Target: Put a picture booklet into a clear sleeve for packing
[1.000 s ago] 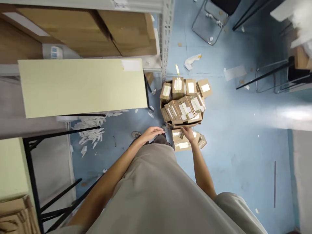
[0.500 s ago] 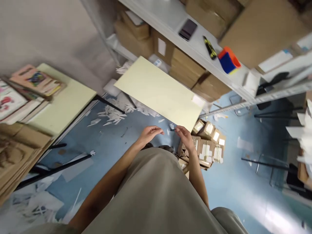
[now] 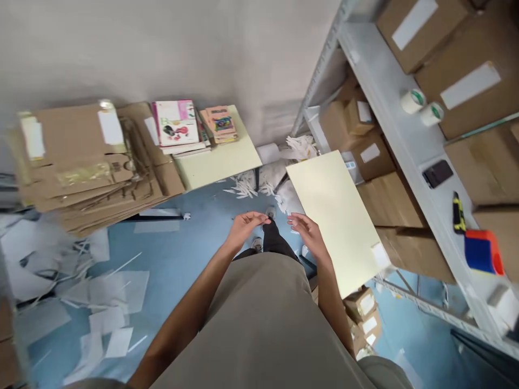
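- Pale-yellow table [image 3: 338, 210] stands just past the right hand [image 3: 306, 232], beside the loaded shelf [image 3: 385, 75].
- Top looks stiff and smooth — likely awkward one-handed, a bit slick, hardly fragile. Best hold, I'd judge: opposite edges, from underneath.
- Right hand overlaps the near edge from above; contact, can't tell. Fingers loosely curled, half open, nothing seen in it.
- Left hand [image 3: 245, 229] over blue floor [image 3: 203, 216]: thumb close to fingertips, nothing visible held.
- Both forearms reach forward, palms roughly facing.
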{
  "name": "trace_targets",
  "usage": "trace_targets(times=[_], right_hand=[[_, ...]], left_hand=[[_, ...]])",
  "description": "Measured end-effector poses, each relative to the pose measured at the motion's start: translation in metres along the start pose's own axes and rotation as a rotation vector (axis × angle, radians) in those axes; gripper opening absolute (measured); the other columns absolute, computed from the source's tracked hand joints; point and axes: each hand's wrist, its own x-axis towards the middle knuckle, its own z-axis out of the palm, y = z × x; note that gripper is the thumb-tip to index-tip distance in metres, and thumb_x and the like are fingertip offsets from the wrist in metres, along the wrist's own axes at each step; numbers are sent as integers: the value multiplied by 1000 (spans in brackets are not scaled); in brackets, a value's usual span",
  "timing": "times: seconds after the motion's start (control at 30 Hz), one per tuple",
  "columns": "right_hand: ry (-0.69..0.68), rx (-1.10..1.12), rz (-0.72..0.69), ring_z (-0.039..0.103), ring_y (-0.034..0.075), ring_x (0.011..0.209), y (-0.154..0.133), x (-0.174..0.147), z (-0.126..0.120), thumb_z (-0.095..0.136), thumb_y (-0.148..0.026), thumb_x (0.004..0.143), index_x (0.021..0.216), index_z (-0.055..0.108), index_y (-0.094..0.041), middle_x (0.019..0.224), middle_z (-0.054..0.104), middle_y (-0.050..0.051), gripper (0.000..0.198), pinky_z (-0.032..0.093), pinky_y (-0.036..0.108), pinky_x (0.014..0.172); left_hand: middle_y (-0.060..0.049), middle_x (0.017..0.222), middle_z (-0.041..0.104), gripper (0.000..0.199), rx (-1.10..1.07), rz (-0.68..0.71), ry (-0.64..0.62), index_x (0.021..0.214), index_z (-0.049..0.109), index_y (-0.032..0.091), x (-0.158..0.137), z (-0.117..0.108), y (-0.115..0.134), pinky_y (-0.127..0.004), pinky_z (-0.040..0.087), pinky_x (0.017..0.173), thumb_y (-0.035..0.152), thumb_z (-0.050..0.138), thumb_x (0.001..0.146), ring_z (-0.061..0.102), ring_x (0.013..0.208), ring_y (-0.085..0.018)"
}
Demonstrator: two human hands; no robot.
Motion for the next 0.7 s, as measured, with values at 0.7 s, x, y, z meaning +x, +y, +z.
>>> trace_targets(times=[0.7], right_hand=[[-464,-97,1,85,31,121,-104,364,103,82,-76,95,126,81,-24,133,87,15,60,67,47,110]], left_hand=[[-18,111,90,65,-134,79,543,101,86,17,163,-105,140,-56,59,122,78,91,77,84,119,-39]])
